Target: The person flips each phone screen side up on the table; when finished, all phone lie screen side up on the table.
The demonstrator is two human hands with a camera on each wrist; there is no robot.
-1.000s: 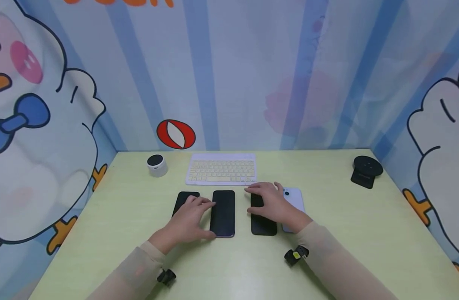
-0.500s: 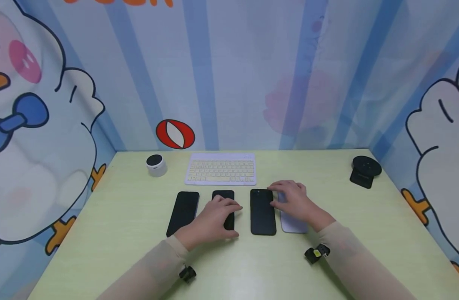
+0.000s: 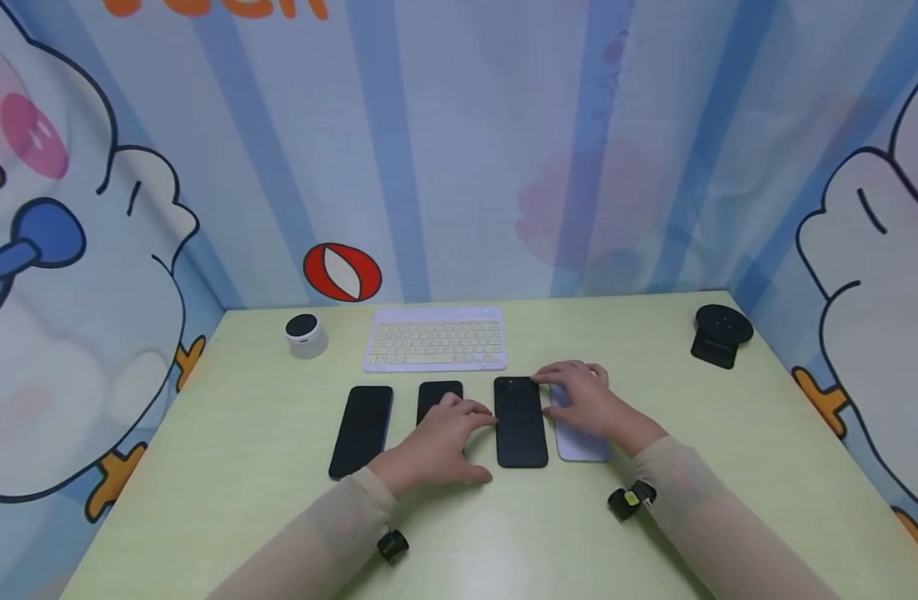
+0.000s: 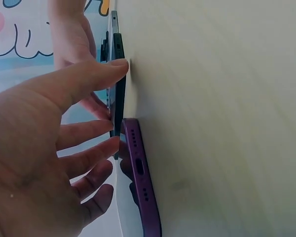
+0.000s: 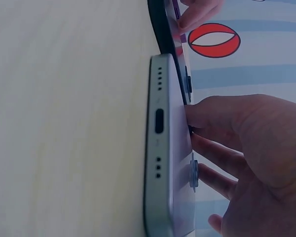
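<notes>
Side by side on the table lie a dark phone (image 3: 361, 432) at far left, a second dark phone (image 3: 438, 392) partly hidden under my left hand, a black phone (image 3: 521, 425) with its camera side up, and a lavender phone (image 3: 582, 442). My left hand (image 3: 439, 442) reaches across the second phone, its fingertips at the black phone's left edge and its thumb spread apart. Over the lavender phone is my right hand (image 3: 589, 402), fingertips by the black phone's upper right edge. In the left wrist view, the second phone shows a purple edge (image 4: 142, 173).
Behind the phones lies a lavender keyboard (image 3: 436, 340). A small white cylinder with a black top (image 3: 306, 336) stands at back left, and a black round stand (image 3: 721, 333) at back right. A printed curtain (image 3: 466, 150) hangs behind the table.
My left hand has moved right, from the second phone's left edge to the black phone's left edge. My right hand has shifted right, off the black phone onto the lavender one. The view tilted slightly.
</notes>
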